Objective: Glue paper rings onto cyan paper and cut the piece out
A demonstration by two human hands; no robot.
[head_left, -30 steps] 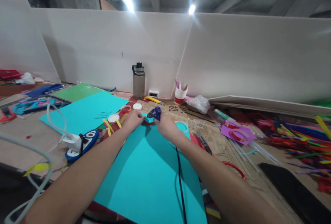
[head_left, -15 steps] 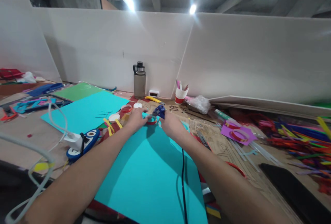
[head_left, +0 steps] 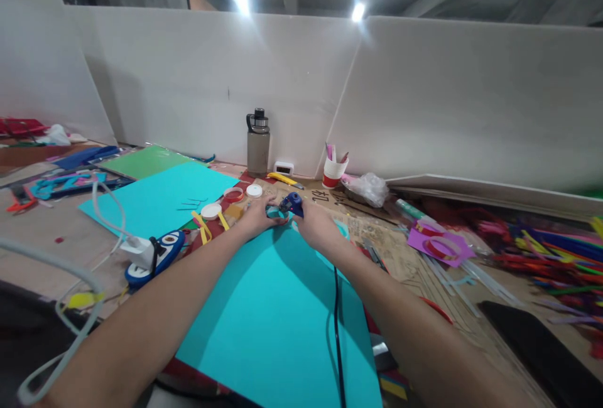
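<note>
My right hand (head_left: 316, 225) is wrapped round a blue hot glue gun (head_left: 294, 202), whose black cord (head_left: 337, 332) trails down over a turquoise sheet (head_left: 277, 320). The gun's nozzle points left, above a small red ring (head_left: 282, 221) at the sheet's far end. Around the left side of that ring, my left hand (head_left: 257, 218) has its fingers and thumb closed; the fingertips are partly hidden. Left of this hand are another red ring (head_left: 233, 194), two white round lids (head_left: 211, 211) and yellow strips (head_left: 203, 229).
A water bottle (head_left: 258, 144) and a paper cup of pens (head_left: 334, 171) stand by the white partition. A yellow cutter (head_left: 284, 179) lies behind my hands. To the left is a blue power strip (head_left: 164, 256) with a white plug; a black phone-like slab (head_left: 541, 345) and colourful pipe cleaners (head_left: 556, 257) lie right.
My left fingers have closed in round the red ring. The glue gun stays over it in my right hand. The whole view has shifted slightly.
</note>
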